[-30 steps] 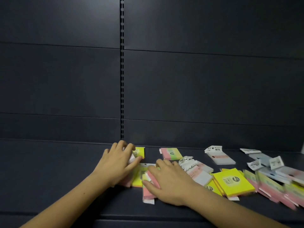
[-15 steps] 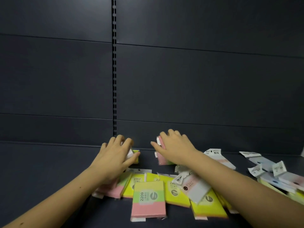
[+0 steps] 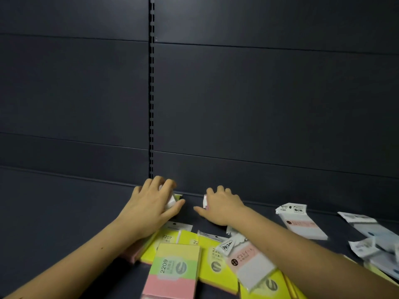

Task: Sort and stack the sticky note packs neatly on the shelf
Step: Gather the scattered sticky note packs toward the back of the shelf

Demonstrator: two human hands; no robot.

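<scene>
My left hand (image 3: 152,207) is closed over a yellow sticky note pack (image 3: 175,199) with a white header, close to the shelf's back wall. My right hand (image 3: 219,207) lies over a pink pack (image 3: 205,201) just to the right of it, fingers curled on it; most of that pack is hidden. Between my forearms lies a loose heap: a yellow-green-pink pack marked 2209 (image 3: 174,270), yellow packs (image 3: 212,264), and a pink-and-white pack (image 3: 248,262).
The dark shelf (image 3: 64,212) has bare room to the left. White packs lie at the right (image 3: 302,223) and at the far right edge (image 3: 375,240). A slotted upright (image 3: 151,83) runs down the dark back wall.
My right hand went from the front heap to the pink pack at the back. Since half a second ago it has drawn that pack a little forward and flattened over it. The left hand has stayed put.
</scene>
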